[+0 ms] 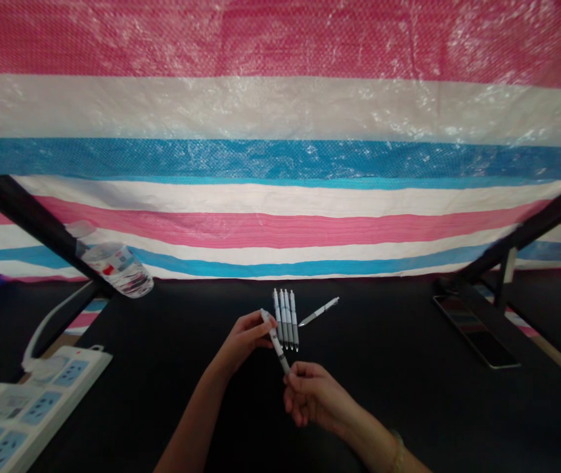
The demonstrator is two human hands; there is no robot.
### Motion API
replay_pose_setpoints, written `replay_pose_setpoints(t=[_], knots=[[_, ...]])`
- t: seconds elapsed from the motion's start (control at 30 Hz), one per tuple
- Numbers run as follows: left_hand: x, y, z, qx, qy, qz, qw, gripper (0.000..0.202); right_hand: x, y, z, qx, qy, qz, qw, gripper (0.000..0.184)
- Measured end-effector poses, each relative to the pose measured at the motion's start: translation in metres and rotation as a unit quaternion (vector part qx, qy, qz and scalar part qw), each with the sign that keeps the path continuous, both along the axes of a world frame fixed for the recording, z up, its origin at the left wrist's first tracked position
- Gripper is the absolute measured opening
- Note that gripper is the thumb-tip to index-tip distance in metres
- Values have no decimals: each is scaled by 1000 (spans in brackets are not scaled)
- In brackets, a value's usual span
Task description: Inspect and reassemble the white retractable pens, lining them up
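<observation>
A white pen with a grey grip point(277, 344) is held slantwise above the black table. My left hand point(247, 339) pinches its upper, clicker end between thumb and fingers. At the lower, tip end, my right hand point(313, 394) has its thumb and fingers closed on the same pen, which hides the tip. Just beyond my hands lies a row of several matching pens point(286, 318), side by side with their grey ends toward me. Another such pen point(318, 312) rests apart at a slant, to the right of the row.
A white power strip point(58, 401) with a plugged-in cord lies at the left. Behind it, a clear water bottle point(120, 268) leans by a black frame bar point(39, 226). A phone point(475, 330) lies at the right. Striped sheeting point(280, 230) hangs behind the black table point(383, 355).
</observation>
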State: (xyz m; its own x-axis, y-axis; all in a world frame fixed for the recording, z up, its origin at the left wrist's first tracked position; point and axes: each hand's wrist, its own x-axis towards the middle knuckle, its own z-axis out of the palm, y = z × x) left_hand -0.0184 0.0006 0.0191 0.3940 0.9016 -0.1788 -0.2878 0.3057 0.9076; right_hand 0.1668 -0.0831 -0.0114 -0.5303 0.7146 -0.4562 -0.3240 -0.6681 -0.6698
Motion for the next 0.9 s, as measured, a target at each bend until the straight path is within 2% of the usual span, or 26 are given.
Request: replay_pose_setpoints(t=[0.17,0.37,0.5,0.77,0.9], knots=[[-1,2,-3,-20,-17,5,1000,23,0,0,5,6,8,17,1000,59],[1,3,-6,-28,0,26,999,23,-2,0,4,31,-38,-11,999,54],[0,3,-6,-34,1,34,999,25,-1,0,1,15,-20,-13,1000,52],[0,4,-7,-25,2,23,999,24,0,1,0,23,-23,10,999,64],[-1,5,-8,-27,-6,36,999,22,-1,1,3,26,-19,-7,999,68]])
